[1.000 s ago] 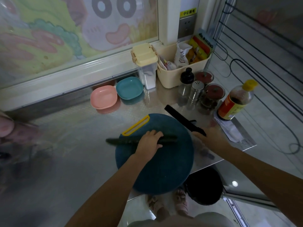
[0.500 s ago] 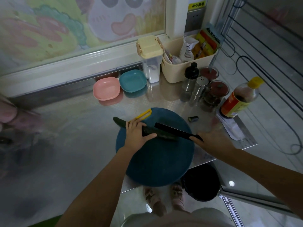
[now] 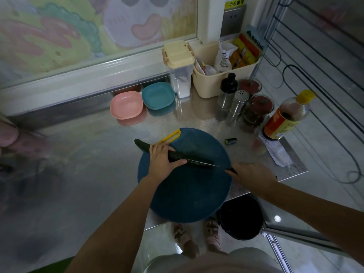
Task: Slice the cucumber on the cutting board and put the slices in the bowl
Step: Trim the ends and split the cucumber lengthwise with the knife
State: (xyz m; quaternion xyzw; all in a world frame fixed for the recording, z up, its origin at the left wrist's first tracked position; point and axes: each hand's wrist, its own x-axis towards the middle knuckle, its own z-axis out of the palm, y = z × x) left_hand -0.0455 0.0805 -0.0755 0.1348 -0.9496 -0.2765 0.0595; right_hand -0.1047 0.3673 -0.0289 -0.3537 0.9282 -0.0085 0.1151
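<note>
My left hand (image 3: 162,162) clamps the cucumber (image 3: 178,155) on the cutting board (image 3: 187,196); my right hand (image 3: 254,175) grips the knife (image 3: 230,170), blade at the cucumber's right end

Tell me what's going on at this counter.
A person is working on a cucumber on the round blue cutting board. The left hand holds the cucumber down, and the right hand grips a knife with its blade against the cucumber's right part. One cut stub lies on the counter beyond the board. No slices show in the pink bowl or teal bowl.
</note>
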